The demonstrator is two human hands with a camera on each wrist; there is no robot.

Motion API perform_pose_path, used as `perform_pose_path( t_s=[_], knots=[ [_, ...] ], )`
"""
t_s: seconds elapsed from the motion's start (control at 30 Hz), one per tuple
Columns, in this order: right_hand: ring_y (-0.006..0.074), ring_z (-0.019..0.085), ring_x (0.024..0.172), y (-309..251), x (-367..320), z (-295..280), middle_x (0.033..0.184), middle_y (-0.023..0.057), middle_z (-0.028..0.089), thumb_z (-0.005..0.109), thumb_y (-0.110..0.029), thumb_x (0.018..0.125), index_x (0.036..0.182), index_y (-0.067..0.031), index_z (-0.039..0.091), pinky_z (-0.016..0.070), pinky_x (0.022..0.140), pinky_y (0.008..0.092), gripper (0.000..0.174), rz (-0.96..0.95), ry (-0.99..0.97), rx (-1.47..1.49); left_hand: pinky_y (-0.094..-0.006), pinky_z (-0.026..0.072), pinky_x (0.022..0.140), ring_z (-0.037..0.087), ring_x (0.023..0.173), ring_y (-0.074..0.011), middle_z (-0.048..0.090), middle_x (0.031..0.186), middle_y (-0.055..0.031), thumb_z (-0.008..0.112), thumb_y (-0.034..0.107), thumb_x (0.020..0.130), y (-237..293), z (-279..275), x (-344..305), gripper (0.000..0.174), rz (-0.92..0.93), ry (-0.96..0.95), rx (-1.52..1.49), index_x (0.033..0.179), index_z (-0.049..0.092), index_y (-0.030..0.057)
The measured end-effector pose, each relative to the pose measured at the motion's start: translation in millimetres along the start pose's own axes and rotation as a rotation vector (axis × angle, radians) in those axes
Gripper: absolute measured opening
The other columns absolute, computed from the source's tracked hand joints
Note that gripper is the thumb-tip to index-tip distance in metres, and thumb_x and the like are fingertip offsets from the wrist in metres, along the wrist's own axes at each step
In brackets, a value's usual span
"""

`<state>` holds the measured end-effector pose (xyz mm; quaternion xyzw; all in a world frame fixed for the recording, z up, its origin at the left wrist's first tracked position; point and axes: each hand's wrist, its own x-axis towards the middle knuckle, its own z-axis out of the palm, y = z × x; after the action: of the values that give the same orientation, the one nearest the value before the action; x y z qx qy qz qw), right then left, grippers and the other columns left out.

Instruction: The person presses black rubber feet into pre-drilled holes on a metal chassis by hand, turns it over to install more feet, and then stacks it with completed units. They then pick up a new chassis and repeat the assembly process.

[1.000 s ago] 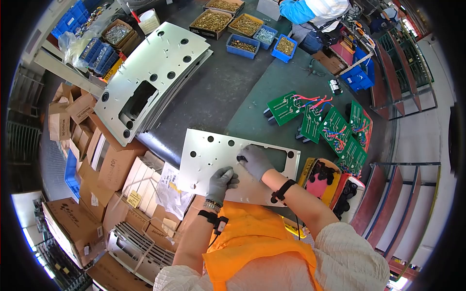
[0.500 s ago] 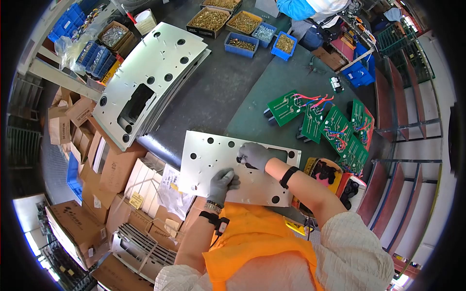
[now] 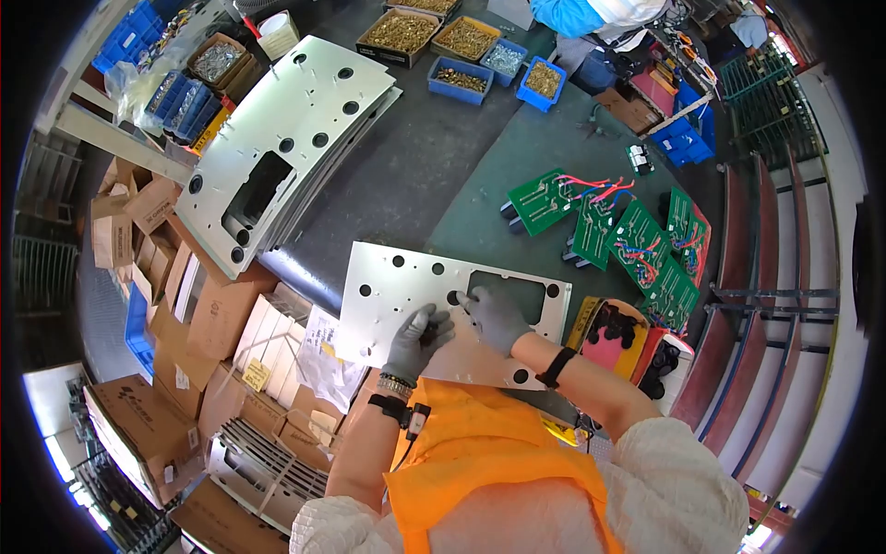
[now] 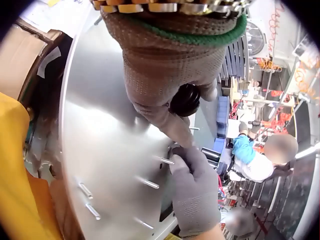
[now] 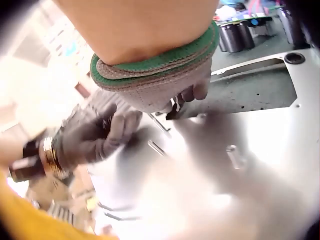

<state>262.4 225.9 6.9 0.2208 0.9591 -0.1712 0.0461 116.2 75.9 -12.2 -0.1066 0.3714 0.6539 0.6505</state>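
Observation:
A flat metal panel (image 3: 397, 319) with round holes and upright studs lies in front of me. Black rubber grommets line several of its holes, one of them a grommet (image 3: 553, 290) at the right corner. My gloved left hand (image 3: 417, 343) is over the panel's middle, its fingers curled round black ribbed grommets (image 4: 185, 100). My gloved right hand (image 3: 496, 321) pinches at another black grommet (image 3: 453, 297) in a hole beside the large cutout, thumb and forefinger at its rim. In the left wrist view the left fingertips reach close to the right hand (image 4: 194, 187).
At the back left is a stack of similar panels (image 3: 305, 102). Green circuit boards (image 3: 591, 231) with wires lie right of the panel, near a yellow tray (image 3: 583, 323) with black parts. Bins of small hardware (image 3: 459, 78) stand at the back; cardboard boxes (image 3: 221, 319) are at left.
My left hand has moved up and slightly inward, towards the right hand. The right hand has turned and drawn back a little, uncovering the cutout and the grommet by its fingertips.

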Motion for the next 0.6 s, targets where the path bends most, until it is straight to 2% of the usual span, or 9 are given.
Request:
perform_pose_path(
  t_s=[0.03,0.07,0.2,0.3,0.37,0.47,0.5,0.53,0.6],
  knots=[
    [0.0308,0.061,0.093,-3,0,-9,0.098,0.0118,0.061,0.063,-0.018,0.084,0.106,-0.0140,0.069,0.0507,0.079,0.0414,0.023,0.002,0.115,0.152,-0.0375,0.0527,0.091,0.061,0.104,-0.0228,0.064,0.112,-0.0110,0.067,0.036,0.091,1,0,1,0.052,0.028,-0.080,-0.082,0.129,0.053,0.0032],
    [0.0304,0.061,0.093,-6,1,-18,0.098,0.0109,0.061,0.066,-0.019,0.082,0.109,-0.0158,0.069,0.0506,0.080,0.0411,0.027,0.002,0.228,0.304,-0.0375,0.0527,0.091,0.061,0.104,-0.0228,0.064,0.112,-0.0110,0.067,0.036,0.091,1,-1,3,0.052,0.029,-0.075,-0.086,0.129,0.053,0.0032],
    [0.0293,0.060,0.092,-27,14,-25,0.103,0.0095,0.062,0.072,-0.019,0.077,0.112,-0.0192,0.069,0.0498,0.083,0.0412,0.036,-0.129,0.252,0.445,-0.0390,0.0503,0.097,0.058,0.113,-0.0231,0.057,0.127,-0.0121,0.065,0.035,0.092,3,-1,9,0.056,0.052,-0.209,-0.034,0.135,0.048,0.0028],
    [0.0289,0.059,0.096,-21,24,-14,0.109,0.0086,0.061,0.076,-0.017,0.074,0.110,-0.0167,0.070,0.0487,0.086,0.0404,0.036,-0.085,0.188,0.517,-0.0397,0.0497,0.098,0.057,0.116,-0.0241,0.054,0.131,-0.0131,0.063,0.032,0.093,12,7,2,0.056,0.056,-0.231,-0.021,0.138,0.045,0.0026],
    [0.0289,0.058,0.100,-12,33,-9,0.107,0.0073,0.061,0.077,-0.016,0.073,0.107,-0.0156,0.071,0.0479,0.089,0.0392,0.034,-0.001,-0.065,0.766,-0.0397,0.0493,0.099,0.057,0.117,-0.0245,0.054,0.131,-0.0135,0.062,0.030,0.094,16,7,-1,0.056,0.045,-0.210,-0.018,0.139,0.044,0.0022],
    [0.0293,0.059,0.099,-25,38,-24,0.102,0.0070,0.063,0.077,-0.016,0.073,0.105,-0.0141,0.071,0.0490,0.087,0.0383,0.033,-0.059,0.056,0.567,-0.0393,0.0490,0.100,0.056,0.118,-0.0255,0.053,0.132,-0.0146,0.062,0.025,0.094,22,8,-4,0.060,0.020,-0.224,-0.005,0.144,0.037,0.0020],
    [0.0293,0.059,0.099,-26,40,-27,0.102,0.0070,0.063,0.077,-0.016,0.073,0.105,-0.0141,0.071,0.0490,0.087,0.0383,0.033,-0.062,0.051,0.565,-0.0393,0.0492,0.100,0.056,0.119,-0.0255,0.052,0.133,-0.0151,0.062,0.022,0.094,30,18,-8,0.062,0.026,-0.297,-0.006,0.145,0.033,0.0013],
    [0.0291,0.059,0.098,-26,43,-31,0.099,0.0071,0.063,0.078,-0.016,0.073,0.105,-0.0137,0.071,0.0495,0.086,0.0383,0.032,-0.082,-0.022,0.656,-0.0394,0.0494,0.100,0.055,0.120,-0.0255,0.051,0.134,-0.0157,0.061,0.019,0.094,34,23,-10,0.065,0.034,-0.368,-0.008,0.147,0.029,0.0005],
    [0.0288,0.060,0.097,-26,49,-38,0.097,0.0073,0.064,0.078,-0.017,0.073,0.104,-0.0133,0.071,0.0500,0.085,0.0383,0.032,-0.104,-0.103,0.747,-0.0396,0.0500,0.099,0.056,0.119,-0.0260,0.050,0.134,-0.0169,0.061,0.016,0.093,32,17,-6,0.066,0.019,-0.345,-0.019,0.148,0.027,-0.0002]
  ],
)
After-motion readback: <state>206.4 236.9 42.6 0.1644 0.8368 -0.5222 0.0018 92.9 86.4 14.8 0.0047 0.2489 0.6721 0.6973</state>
